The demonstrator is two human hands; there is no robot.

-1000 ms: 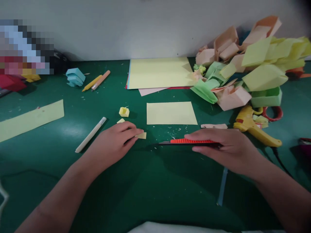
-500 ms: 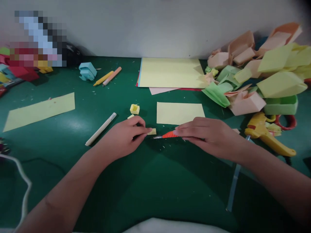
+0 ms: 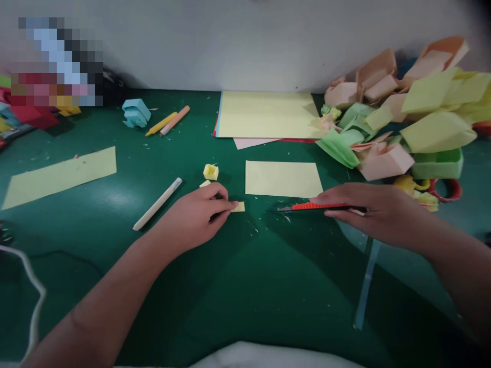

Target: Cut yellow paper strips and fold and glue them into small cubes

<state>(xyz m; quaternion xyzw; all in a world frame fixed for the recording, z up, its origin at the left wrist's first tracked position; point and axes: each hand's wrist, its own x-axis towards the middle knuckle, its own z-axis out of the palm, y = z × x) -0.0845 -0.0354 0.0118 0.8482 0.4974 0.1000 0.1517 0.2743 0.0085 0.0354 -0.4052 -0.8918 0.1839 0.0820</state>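
Note:
Between the thumb and fingertips of my left hand point(image 3: 203, 212) is a small piece of yellow paper point(image 3: 240, 207), its right end showing. My right hand point(image 3: 368, 209) grips a craft knife point(image 3: 320, 206) with an orange and black handle; its blade points left, apart from the paper piece. A tiny folded yellow paper box point(image 3: 210, 172) stands just beyond my left hand, with another small yellow paper piece point(image 3: 205, 183) partly behind the fingers. A pale yellow paper rectangle point(image 3: 283, 179) lies between the hands, farther back, its lower right corner by my right fingertips.
A rolled paper stick point(image 3: 157, 204) and a long paper strip point(image 3: 61, 176) lie left. Stacked paper sheets point(image 3: 268, 115) rest against the wall. Folded paper pieces point(image 3: 387, 117) pile up at right, near red-handled scissors point(image 3: 445, 190). A clear glue stick point(image 3: 366, 291) lies front right.
My right hand has drawn the craft knife to the right, away from the small paper piece, and now covers most of the yellow glue gun. My left hand stays in place on the paper.

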